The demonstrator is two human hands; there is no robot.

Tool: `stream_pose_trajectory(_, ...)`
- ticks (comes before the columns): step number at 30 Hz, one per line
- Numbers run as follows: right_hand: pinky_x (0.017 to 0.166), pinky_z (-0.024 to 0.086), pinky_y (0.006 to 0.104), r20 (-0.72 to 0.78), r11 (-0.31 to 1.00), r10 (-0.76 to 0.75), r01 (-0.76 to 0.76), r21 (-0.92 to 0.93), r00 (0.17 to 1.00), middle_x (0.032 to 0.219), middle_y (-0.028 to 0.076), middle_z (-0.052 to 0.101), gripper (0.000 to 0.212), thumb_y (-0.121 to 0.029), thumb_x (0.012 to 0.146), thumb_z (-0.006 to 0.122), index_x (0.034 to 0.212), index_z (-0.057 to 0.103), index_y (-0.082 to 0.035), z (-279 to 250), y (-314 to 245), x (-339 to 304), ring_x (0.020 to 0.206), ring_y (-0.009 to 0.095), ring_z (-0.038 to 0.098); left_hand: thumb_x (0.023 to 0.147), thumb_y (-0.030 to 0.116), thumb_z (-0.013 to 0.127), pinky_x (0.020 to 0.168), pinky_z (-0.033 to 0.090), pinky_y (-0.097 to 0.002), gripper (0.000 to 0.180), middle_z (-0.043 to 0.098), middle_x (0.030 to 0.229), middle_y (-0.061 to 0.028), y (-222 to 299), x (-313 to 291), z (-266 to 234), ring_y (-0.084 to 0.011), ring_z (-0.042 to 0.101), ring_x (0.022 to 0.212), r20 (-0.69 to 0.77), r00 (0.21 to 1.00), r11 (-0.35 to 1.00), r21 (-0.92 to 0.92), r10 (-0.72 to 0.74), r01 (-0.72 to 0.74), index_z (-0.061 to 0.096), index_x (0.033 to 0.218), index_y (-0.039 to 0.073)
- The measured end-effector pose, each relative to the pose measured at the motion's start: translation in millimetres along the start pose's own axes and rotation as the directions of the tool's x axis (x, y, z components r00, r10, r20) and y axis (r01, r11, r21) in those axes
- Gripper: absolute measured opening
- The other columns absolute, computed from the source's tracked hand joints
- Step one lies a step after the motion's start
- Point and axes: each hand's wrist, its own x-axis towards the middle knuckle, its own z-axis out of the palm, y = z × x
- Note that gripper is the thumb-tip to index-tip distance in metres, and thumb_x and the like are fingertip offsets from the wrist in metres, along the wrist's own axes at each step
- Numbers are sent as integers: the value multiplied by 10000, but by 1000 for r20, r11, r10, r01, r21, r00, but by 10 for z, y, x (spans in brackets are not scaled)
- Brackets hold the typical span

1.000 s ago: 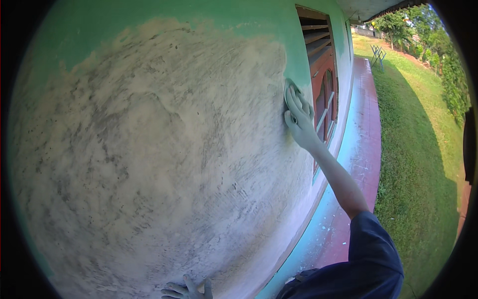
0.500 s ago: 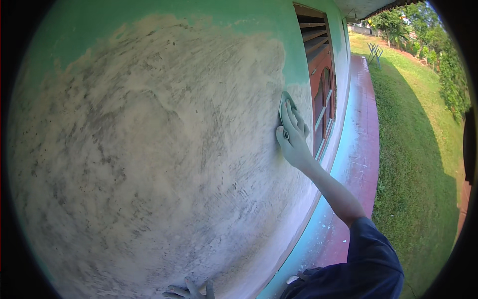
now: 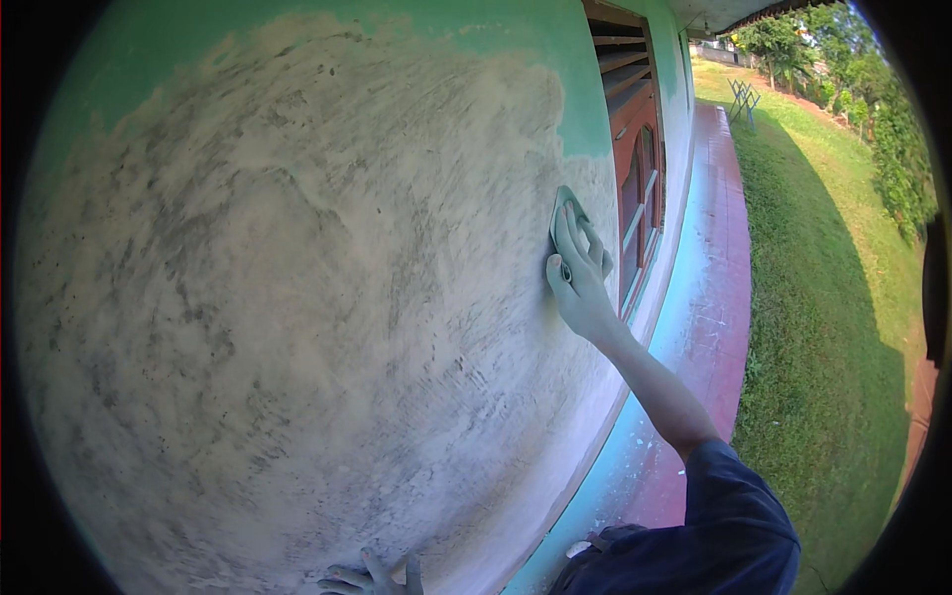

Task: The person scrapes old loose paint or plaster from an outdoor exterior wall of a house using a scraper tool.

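My right hand (image 3: 581,273), coated in pale dust, presses a grey-green folded sheet of sandpaper (image 3: 558,220) flat against the wall (image 3: 297,327). Its curled edge shows beside my thumb. Most of the sheet lies hidden under my fingers. The wall's middle is scraped to a patchy whitish-grey, while green paint (image 3: 496,35) remains along the top. At the lower edge, my left hand (image 3: 382,575) rests on the wall with its dusty fingers spread and nothing in them; the rest of it is out of view.
Just right of my right hand is a reddish-brown window (image 3: 640,188) with slats above it. A pink and light-blue ledge (image 3: 709,288) runs along the wall's foot. Beyond it lies grass (image 3: 813,347), with a metal folding stand (image 3: 742,99) far off.
My right hand and the sandpaper have shifted very slightly left along the wall. My left hand shows a little higher in view, still spread on the surface.
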Motion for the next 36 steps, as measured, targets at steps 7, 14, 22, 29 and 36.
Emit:
stream_pose_trajectory(7,1124,84,446,-101,980,171,-159,124,980,1523,134,339,551,-352,986,409,1478,335,-113,-328,-154,1587,1339,384,283,832,693,501,878,12,-859,877,-11,1399,-521,-46,25,43,-778,-57,1209,14,1000,999,-45,15,-14,281,1484,150)
stream_pose_trajectory(14,1107,76,456,28,995,-44,47,-93,999,1540,118,314,562,-319,987,410,1475,327,-54,-29,127,-69,1379,367,252,835,672,514,871,3,-863,872,-23,1397,-523,-17,-40,26,-779,-69,1207,-24,999,998,55,30,-28,285,1479,130)
stream_pose_trajectory(22,1121,87,446,-156,995,-58,69,71,986,1541,100,316,552,-359,991,416,1480,339,-116,-240,76,1435,1402,360,230,835,690,495,866,8,-866,884,-36,1408,-511,9,18,46,-777,-65,1211,-12,1000,1000,1,25,-25,267,1488,140)
stream_pose_trajectory(29,1105,109,420,9,991,-115,115,-73,993,1546,113,304,575,-383,994,398,1482,327,-85,-160,262,355,1377,358,269,831,681,498,885,6,-856,889,-3,1405,-515,17,24,57,-769,-54,1222,-41,999,999,27,28,-27,248,1497,147)
stream_pose_trajectory(36,1107,107,431,-104,991,-132,130,-23,986,1531,104,334,551,-347,988,422,1477,341,-104,-252,114,1338,1364,337,293,833,667,502,892,12,-853,878,31,1401,-517,12,32,-20,-768,-44,1224,-1,1000,1000,-24,6,-6,244,1502,161)
